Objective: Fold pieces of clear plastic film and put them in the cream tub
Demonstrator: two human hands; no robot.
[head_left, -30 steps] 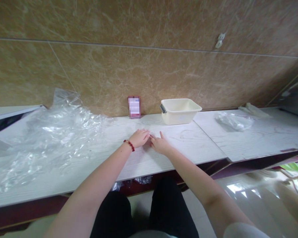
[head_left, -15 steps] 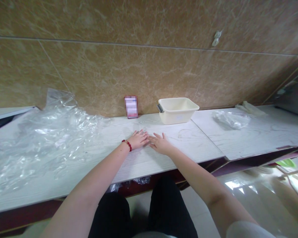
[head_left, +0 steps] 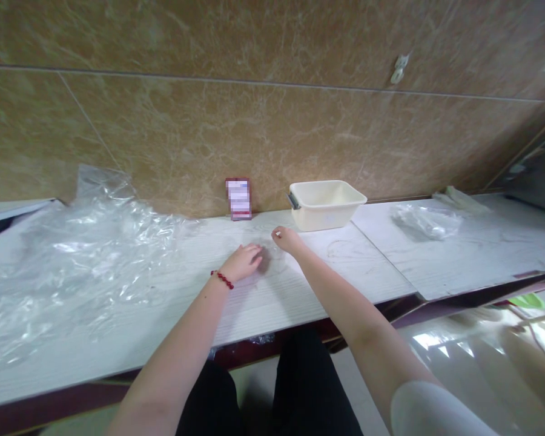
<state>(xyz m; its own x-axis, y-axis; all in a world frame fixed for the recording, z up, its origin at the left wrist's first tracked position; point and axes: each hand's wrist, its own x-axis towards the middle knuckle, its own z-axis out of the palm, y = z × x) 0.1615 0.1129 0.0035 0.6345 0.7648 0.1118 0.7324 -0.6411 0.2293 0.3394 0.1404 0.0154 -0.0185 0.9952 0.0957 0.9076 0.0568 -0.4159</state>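
My left hand [head_left: 242, 263], with a red bead bracelet [head_left: 222, 279] at its wrist, is just over the white wood-grain tabletop [head_left: 272, 303]. Its fingers are slightly bent, and the thumb stands apart from them. Further forward, my right hand [head_left: 287, 238] has its thumb and forefinger brought together in a pinch. Whatever is between them, if anything, is too small or too clear to make out. A cream plastic bin [head_left: 329, 217] with a grey handle stands close beyond the right hand.
A large heap of crumpled clear plastic [head_left: 95, 254] covers the left of the table. Against the wall leans a small red-edged card or device [head_left: 239, 198], its face blurred. To the right lie a clear plastic bag [head_left: 429, 221] and a pale cloth-like piece [head_left: 461, 198].
My hands were flat and nearly touching at the fingertips. They have moved apart: the right went forward and closed into a pinch, the left drew back left with its fingers bending.
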